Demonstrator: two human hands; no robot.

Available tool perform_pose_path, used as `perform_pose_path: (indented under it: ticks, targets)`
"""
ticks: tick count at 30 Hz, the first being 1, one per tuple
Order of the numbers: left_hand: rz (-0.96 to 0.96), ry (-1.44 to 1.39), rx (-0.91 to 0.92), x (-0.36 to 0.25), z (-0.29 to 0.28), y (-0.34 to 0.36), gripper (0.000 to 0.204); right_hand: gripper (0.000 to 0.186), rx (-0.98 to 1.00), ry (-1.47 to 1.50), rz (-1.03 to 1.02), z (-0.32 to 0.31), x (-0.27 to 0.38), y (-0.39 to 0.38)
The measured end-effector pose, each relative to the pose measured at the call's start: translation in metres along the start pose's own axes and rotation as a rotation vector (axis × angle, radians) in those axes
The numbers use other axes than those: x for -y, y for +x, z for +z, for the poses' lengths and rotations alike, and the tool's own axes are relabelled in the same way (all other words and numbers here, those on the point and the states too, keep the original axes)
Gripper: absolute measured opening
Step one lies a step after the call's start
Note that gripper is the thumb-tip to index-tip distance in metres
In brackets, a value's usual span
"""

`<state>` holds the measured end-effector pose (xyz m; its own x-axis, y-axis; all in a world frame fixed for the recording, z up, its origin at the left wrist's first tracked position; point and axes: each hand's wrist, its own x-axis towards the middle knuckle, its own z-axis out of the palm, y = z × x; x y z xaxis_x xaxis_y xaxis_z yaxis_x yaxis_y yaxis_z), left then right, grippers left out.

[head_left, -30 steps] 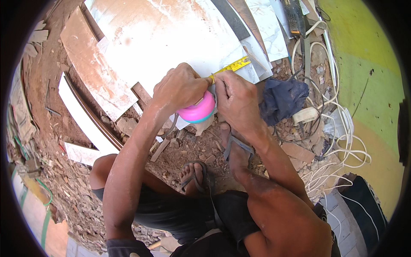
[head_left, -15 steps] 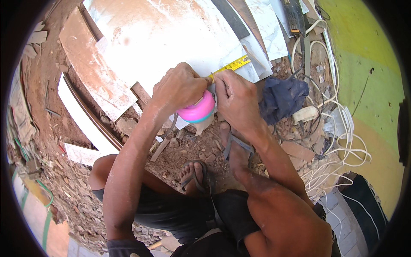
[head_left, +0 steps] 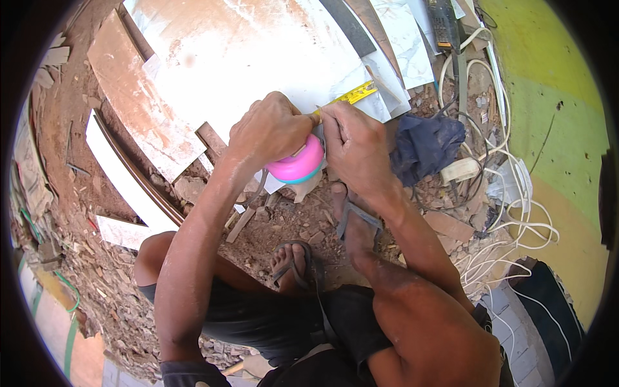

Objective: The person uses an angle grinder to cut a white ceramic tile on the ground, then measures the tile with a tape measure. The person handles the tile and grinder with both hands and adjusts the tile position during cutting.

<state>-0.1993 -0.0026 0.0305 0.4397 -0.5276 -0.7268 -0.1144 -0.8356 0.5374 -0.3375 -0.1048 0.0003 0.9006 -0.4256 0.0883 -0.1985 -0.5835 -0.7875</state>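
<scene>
My left hand point(head_left: 274, 132) is closed on a tape measure with a rounded pink and teal case point(head_left: 298, 161). Its yellow blade point(head_left: 354, 94) lies extended over a white marbled tile point(head_left: 277, 64), pointing away to the right. The left thumb presses near the blade at the tile's near edge. My right hand point(head_left: 354, 138) is closed in a pinch just right of that thumb, beside the blade. A small pointed tip shows at its fingertips; what it belongs to is mostly hidden by the fingers.
Cut tile strips point(head_left: 129, 174) lie on rubble to the left. At right are a dark blue cloth point(head_left: 425, 147), a white socket block point(head_left: 460, 171), tangled white cables point(head_left: 516, 226) and a dark power tool point(head_left: 443, 26). A yellow-green wall point(head_left: 548, 84) stands beyond.
My right fingertips have shifted slightly at the blade, and the small pointed tip now shows beside them. My left hand and the tape measure have barely moved.
</scene>
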Motion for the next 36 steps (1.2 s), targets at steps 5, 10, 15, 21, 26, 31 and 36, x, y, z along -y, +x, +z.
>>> perform_pose_path:
  ticks: [5, 10, 15, 21, 26, 31, 36]
  targets:
    - [-0.028, 0.015, 0.001, 0.007, 0.003, 0.006, 0.044, 0.005, -0.007, 0.011, -0.005, 0.0, 0.003, 0.003]
    - [-0.011, 0.023, -0.019, 0.008, 0.004, 0.005, 0.044, 0.005, 0.029, -0.045, 0.023, -0.002, 0.001, -0.002]
    - [-0.018, 0.002, 0.006, 0.004, 0.003, 0.003, 0.045, 0.005, 0.05, -0.045, 0.014, -0.004, 0.001, 0.0]
    - [0.0, 0.015, -0.004, 0.007, 0.004, 0.006, 0.045, 0.007, 0.009, -0.001, -0.003, 0.001, 0.002, 0.003]
    - [-0.02, 0.029, -0.025, 0.009, 0.006, 0.007, 0.042, 0.01, -0.013, 0.021, -0.018, 0.002, 0.0, 0.001]
    - [-0.006, 0.012, -0.024, 0.008, 0.005, 0.005, 0.041, 0.005, 0.052, -0.046, 0.015, -0.002, 0.0, 0.001]
    - [0.087, 0.006, -0.075, 0.013, 0.01, 0.006, 0.041, 0.004, 0.048, -0.055, 0.026, -0.004, 0.002, 0.0]
